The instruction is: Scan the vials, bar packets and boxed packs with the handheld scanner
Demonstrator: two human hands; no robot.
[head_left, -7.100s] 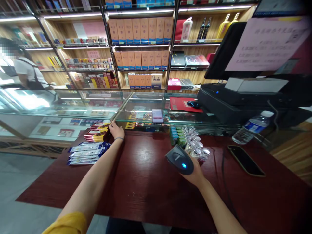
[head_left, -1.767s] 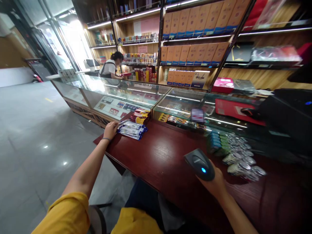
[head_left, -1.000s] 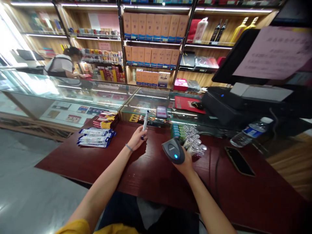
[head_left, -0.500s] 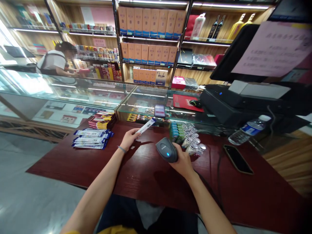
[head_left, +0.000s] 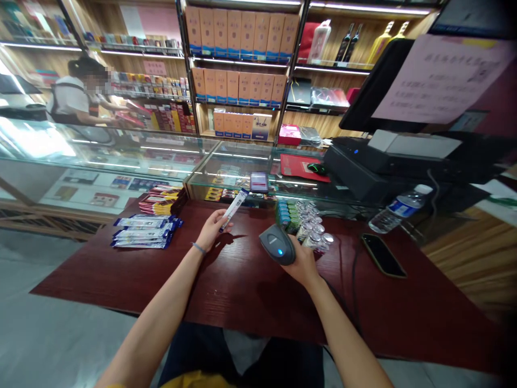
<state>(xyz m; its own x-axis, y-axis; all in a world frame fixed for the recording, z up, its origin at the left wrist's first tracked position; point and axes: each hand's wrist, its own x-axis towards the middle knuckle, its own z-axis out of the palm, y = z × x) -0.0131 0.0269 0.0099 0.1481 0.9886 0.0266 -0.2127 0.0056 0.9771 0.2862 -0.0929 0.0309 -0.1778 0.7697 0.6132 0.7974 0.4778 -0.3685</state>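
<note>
Newly brought over from the pile point(head_left: 142, 234) left of the scanner point(head_left: 274, 242), one packet point(head_left: 236, 208) is pinched by the left hand point(head_left: 210, 230), near the scanner; the right hand point(head_left: 301, 262) grips the scanner.

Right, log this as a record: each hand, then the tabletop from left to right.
Left hand: holds slim white-and-blue packet
Right hand: grips dark scanner, its blue light lit
Table, left: pile of similar packets, red-and-yellow packs behind
Table, beyond scanner: grouped silver-topped cans
Table, right: phone, screen dark; bottle with blue label
</note>
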